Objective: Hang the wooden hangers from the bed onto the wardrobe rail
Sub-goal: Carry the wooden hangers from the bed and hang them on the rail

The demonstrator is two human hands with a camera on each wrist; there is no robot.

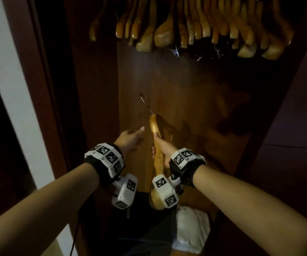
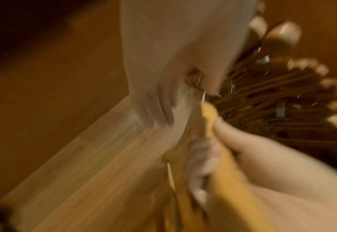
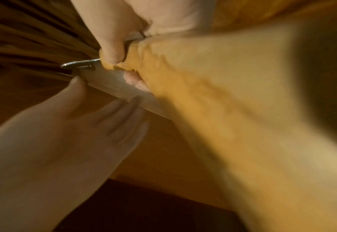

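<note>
My right hand (image 1: 161,145) grips a wooden hanger (image 1: 157,159) by one arm inside the open wardrobe, its metal hook (image 1: 145,103) pointing up and left. In the right wrist view the thumb and fingers curl round the hanger (image 3: 193,87), and its hook (image 3: 78,65) shows just beyond them. My left hand (image 1: 130,137) reaches forward beside the hanger with fingers extended and holds nothing; whether it touches the wood is unclear. The left wrist view is blurred and shows the left hand (image 2: 159,100) next to the held hanger (image 2: 209,116).
Several wooden hangers (image 1: 195,28) hang in a dense row across the top of the wardrobe. A dark wardrobe side panel (image 1: 93,89) stands at the left, with a white wall strip (image 1: 14,89) beyond. A white bag (image 1: 191,231) and dark items lie on the wardrobe floor.
</note>
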